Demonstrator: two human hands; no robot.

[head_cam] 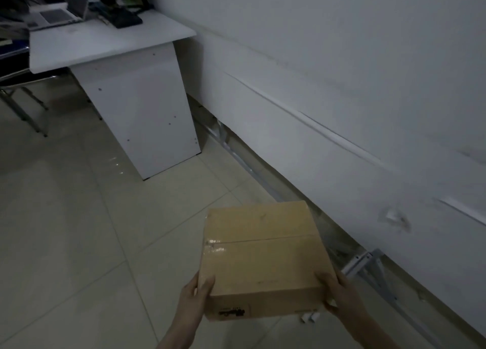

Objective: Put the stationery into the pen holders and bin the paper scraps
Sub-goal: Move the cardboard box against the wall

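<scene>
A closed brown cardboard box (260, 256), taped along its top seam, is held above the tiled floor near the wall. My left hand (196, 293) grips its near left corner and my right hand (334, 292) grips its near right corner. A small white scrap (310, 317) lies on the floor just below the box's near right edge. No pen holders or stationery can be made out in this dim view.
A white desk (105, 46) stands at the upper left with a laptop (63, 12) and dark items on top. Metal chair legs (23, 106) show at the far left. A white wall (342, 85) runs along the right, with a metal bracket (365, 267) at its base.
</scene>
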